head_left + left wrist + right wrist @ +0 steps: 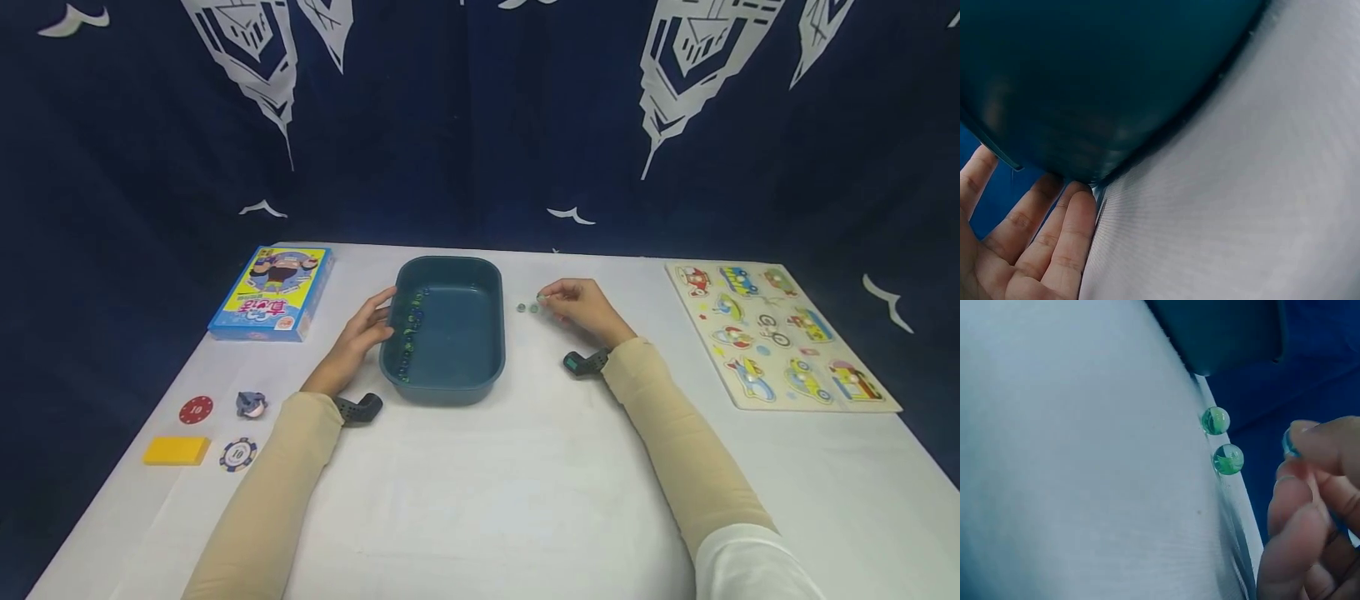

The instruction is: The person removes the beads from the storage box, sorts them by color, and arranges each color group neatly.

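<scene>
A dark teal plastic basin (465, 333) stands on the table, with several glass marbles (408, 332) along the left side of its floor. My left hand (354, 346) touches the basin's left wall; in the left wrist view its fingers (1069, 240) are spread and fairly straight against the outside. To the basin's right, my right hand (588, 312) pinches a glass marble (1288, 443) between thumb and fingertips. Just left of that hand, two clear marbles with green swirls, one (1215, 420) beside the other (1229, 459), lie on the white cloth.
On the left lie a blue and yellow box (273, 292), a red chip (196, 409), a yellow block (176, 451), a blue-white chip (238, 454) and a small grey figure (251, 404). A wooden picture puzzle board (772, 342) lies at the right. Behind the table hangs a dark blue curtain (465, 125).
</scene>
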`<state>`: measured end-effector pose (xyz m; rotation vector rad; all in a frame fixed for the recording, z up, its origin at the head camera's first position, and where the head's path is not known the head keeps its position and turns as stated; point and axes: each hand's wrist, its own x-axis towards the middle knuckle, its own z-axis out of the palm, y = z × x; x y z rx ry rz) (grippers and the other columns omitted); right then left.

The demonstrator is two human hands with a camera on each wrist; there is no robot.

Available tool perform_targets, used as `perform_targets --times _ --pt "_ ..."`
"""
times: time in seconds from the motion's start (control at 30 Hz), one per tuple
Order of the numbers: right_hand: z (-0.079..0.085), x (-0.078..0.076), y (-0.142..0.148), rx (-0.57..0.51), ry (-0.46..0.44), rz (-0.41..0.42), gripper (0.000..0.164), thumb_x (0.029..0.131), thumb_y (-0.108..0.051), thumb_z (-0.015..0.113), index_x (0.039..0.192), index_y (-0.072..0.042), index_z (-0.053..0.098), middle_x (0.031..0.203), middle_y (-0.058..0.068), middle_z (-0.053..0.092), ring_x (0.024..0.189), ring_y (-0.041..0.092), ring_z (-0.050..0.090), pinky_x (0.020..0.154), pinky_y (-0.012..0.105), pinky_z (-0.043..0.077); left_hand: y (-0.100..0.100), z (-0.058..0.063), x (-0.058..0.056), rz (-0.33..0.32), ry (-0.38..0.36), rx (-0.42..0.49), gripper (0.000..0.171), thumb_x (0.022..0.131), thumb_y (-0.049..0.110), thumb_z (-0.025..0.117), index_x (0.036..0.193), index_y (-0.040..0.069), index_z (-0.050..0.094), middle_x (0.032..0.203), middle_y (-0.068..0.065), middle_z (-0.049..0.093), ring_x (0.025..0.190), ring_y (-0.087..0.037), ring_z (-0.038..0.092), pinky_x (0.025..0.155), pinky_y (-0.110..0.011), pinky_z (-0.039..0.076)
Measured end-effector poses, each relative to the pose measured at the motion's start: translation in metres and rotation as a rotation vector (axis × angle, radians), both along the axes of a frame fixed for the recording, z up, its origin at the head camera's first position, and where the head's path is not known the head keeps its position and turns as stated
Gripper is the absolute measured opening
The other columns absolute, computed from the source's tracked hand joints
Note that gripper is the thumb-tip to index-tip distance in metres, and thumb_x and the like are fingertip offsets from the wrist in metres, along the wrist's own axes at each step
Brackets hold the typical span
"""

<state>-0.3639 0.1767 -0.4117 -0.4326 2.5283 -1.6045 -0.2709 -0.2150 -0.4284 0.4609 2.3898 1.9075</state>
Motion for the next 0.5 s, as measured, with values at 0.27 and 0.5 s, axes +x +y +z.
perform_targets --times 0.27,0.5 --pt "-0.011 -0.001 0.005 0.102 -0.012 -0.061 0.025 0.091 -0.013 0.07 0.112 0.001 0.07 0.075 0.002 0.063 0.054 0.011 0.055 0.049 0.023 0.049 -0.001 0.001 0.001 -0.004 -0.008 0.004 0.067 0.096 0.02 0.046 0.159 0.024 0.024 0.157 -0.017 0.033 0.146 -0.034 0.028 0.116 -0.063 0.015" --pt "-0.014 0.001 0.004 0.2 0.036 -0.103 0.02 0.09 -0.016 0.071 0.106 -0.005 0.073 0.071 0.004 0.063 0.051 0.012 0.054 0.047 0.023 0.048 -0.001 0.0 0.001 -0.014 -0.006 0.005 0.067 0.096 0.021 0.047 0.159 0.023 0.024 0.157 -0.018 0.033 0.146 -0.035 0.027 0.116 -0.064 0.014"
